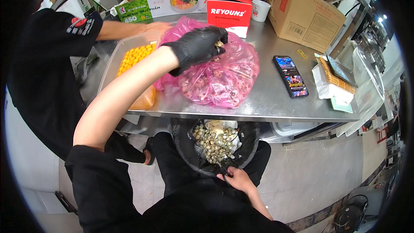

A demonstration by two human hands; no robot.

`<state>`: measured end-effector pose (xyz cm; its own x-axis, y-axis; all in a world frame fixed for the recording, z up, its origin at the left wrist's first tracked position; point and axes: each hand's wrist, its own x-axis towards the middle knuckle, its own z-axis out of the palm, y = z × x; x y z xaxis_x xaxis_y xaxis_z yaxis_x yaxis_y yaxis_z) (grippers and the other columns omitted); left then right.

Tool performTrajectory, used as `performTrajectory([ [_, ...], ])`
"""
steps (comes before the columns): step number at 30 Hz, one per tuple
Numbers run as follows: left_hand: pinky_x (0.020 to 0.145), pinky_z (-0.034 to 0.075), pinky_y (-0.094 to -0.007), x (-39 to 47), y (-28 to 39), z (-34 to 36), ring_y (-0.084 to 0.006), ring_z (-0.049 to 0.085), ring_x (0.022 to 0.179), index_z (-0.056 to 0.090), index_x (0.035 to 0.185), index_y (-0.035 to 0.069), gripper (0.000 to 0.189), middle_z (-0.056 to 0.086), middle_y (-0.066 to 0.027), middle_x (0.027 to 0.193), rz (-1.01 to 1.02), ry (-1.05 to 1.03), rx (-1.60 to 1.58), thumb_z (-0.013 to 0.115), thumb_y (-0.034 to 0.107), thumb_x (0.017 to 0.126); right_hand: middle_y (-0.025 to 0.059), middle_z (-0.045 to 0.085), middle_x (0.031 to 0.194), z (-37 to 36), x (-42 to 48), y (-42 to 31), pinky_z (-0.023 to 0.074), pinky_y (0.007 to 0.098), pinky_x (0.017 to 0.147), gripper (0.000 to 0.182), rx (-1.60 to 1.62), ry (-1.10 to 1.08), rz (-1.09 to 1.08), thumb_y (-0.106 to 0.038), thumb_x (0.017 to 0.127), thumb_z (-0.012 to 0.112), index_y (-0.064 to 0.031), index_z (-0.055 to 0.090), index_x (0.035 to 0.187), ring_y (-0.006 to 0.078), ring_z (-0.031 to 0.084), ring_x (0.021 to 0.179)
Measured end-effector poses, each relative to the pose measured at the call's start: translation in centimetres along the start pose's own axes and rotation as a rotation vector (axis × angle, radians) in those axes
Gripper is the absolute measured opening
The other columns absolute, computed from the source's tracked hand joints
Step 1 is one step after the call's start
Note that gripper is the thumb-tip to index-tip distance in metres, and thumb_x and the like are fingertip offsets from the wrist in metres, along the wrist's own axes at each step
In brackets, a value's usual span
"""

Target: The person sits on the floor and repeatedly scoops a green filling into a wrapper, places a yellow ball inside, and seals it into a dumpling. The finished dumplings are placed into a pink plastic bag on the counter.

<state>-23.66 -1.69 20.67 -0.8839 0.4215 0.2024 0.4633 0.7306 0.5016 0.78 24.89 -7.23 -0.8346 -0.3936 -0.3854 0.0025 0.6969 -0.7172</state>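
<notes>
My left hand [199, 47], in a black glove, reaches over a pink plastic bag [223, 81] on the steel table. Its fingers close around a small pale speckled thing, apparently a quail egg [219, 44]. Through the thin plastic, many more speckled eggs show. Bare, my right hand [238, 180] grips a dark-handled tool, seemingly scissors [225, 174], at the near rim of a black-lined bin [249, 158]. Broken speckled shells [215, 142] and whitish matter fill the bin between my knees. Left of the bag stands a clear plastic container [108, 68] with yellow egg yolks [137, 57], partly behind my forearm.
A co-worker's arm [126, 30] extends behind the container from the left. A food-wrap box [161, 5], a red foil box [229, 9], a white cup [260, 10] and a cardboard carton [304, 14] line the back. A phone [291, 77] and bamboo mat [336, 74] lie right.
</notes>
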Motion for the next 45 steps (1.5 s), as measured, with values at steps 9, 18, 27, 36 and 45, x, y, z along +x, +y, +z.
performTrajectory([
  [9,0.090,0.047,-0.0323,-14.3,7.6,0.2,-0.0202,0.059,0.103,0.063,0.111,0.000,0.027,0.062,-0.0089,0.109,0.093,0.343,-0.097,0.069,0.005,0.085,0.0061,0.041,0.056,1.6,0.7,-2.3,0.0346,0.0337,0.050,0.056,0.356,0.207,-0.076,-0.047,0.083,0.074,-0.0043,0.042,0.067,0.0163,0.037,0.053],
  [18,0.093,0.048,-0.0274,-22.7,3.7,16.5,-0.0128,0.056,0.110,0.056,0.125,0.001,0.041,0.059,-0.0062,0.121,-0.397,0.435,-1.273,0.067,-0.005,0.086,-0.0022,0.053,0.074,-1.5,-1.9,-4.7,0.0371,0.0240,0.059,0.044,0.812,-0.173,-0.040,-0.049,0.094,0.061,-0.0063,0.055,0.088,0.0082,0.047,0.066],
  [27,0.092,0.050,-0.0274,-22.9,1.7,21.2,-0.0140,0.061,0.105,0.061,0.122,0.000,0.030,0.064,-0.0072,0.119,-0.563,0.391,-1.464,0.061,0.000,0.092,0.0117,0.052,0.071,-2.9,0.5,-9.6,0.0450,0.0406,0.062,0.053,0.074,0.292,-0.231,-0.045,0.078,0.078,-0.0006,0.048,0.080,0.0305,0.055,0.067],
  [36,0.091,0.050,-0.0268,-22.5,2.1,22.3,-0.0114,0.061,0.104,0.061,0.125,0.000,0.032,0.064,-0.0067,0.120,-0.596,0.388,-1.402,0.061,0.001,0.093,0.0129,0.056,0.072,-4.2,0.9,-9.3,0.0501,0.0417,0.064,0.061,-0.206,0.375,-0.325,-0.052,0.070,0.081,-0.0007,0.049,0.078,0.0319,0.059,0.072],
  [45,0.091,0.049,-0.0264,-21.8,2.7,22.4,-0.0107,0.060,0.103,0.060,0.125,0.001,0.029,0.065,-0.0052,0.117,-0.558,0.413,-1.519,0.058,0.004,0.097,0.0077,0.049,0.065,-4.1,1.2,-8.0,0.0438,0.0400,0.056,0.051,-0.249,0.589,-0.437,-0.041,0.069,0.084,-0.0046,0.048,0.072,0.0287,0.052,0.063],
])
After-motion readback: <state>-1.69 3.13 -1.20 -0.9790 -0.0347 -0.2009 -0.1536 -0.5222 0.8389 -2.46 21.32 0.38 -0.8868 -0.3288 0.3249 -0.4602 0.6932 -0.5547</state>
